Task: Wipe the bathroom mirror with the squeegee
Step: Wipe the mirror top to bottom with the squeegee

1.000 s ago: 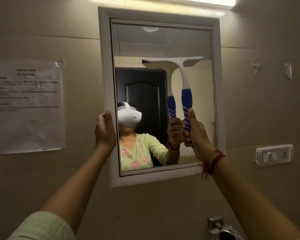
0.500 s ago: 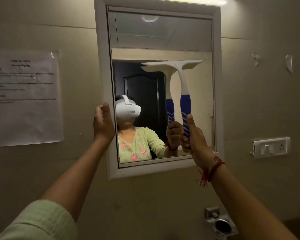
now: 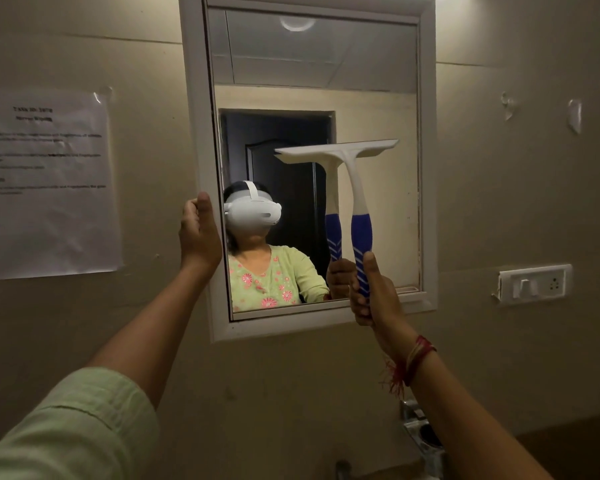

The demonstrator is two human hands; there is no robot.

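A mirror [image 3: 371,109] in a white frame [image 3: 194,98] hangs on the beige wall. My right hand [image 3: 374,292] grips the blue lower handle of a white squeegee [image 3: 352,174], held upright. Its blade lies across the glass about halfway down, on the right half. My left hand [image 3: 199,233] holds the left side of the frame, thumb up along its front. The glass reflects a person in a white headset and green top, and the squeegee.
A printed paper sheet [image 3: 45,181] is taped to the wall left of the mirror. A white switch and socket plate [image 3: 534,283] sits to the right. A metal fitting [image 3: 421,431] juts from the wall below my right forearm.
The squeegee blade has slid down the glass from near the upper part to about the middle. My right hand dropped with it. My left hand stays on the frame.
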